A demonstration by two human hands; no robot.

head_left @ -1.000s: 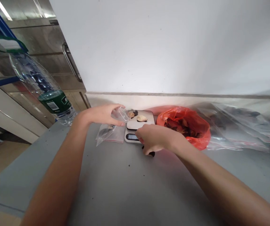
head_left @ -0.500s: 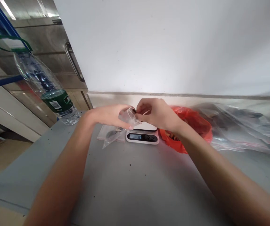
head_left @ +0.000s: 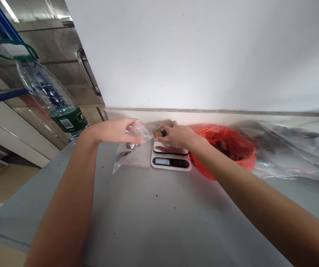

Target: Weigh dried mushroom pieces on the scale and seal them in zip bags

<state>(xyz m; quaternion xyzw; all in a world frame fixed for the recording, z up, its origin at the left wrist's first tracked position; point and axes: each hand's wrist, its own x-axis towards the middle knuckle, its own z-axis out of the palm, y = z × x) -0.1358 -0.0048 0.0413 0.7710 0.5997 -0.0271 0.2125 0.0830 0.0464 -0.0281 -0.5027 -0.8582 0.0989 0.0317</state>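
The small clear plastic zip bag [head_left: 137, 134] hangs above the grey table [head_left: 159, 215], just left of the white digital kitchen scale [head_left: 171, 157]. The left hand [head_left: 113, 130] holds it, with the fingers pinched on its upper edge. The right hand [head_left: 177, 135] covers part of the scale's platform, its fingertips at some small brown and dark pieces [head_left: 158, 132]; I cannot tell if they grip them. A flat clear bag [head_left: 139, 160] lies on the table, partly hidden by the held one. A crumpled red plastic bag [head_left: 231, 146] sits just right of the scale, and a clear water bottle with green label [head_left: 56, 107] is further left.
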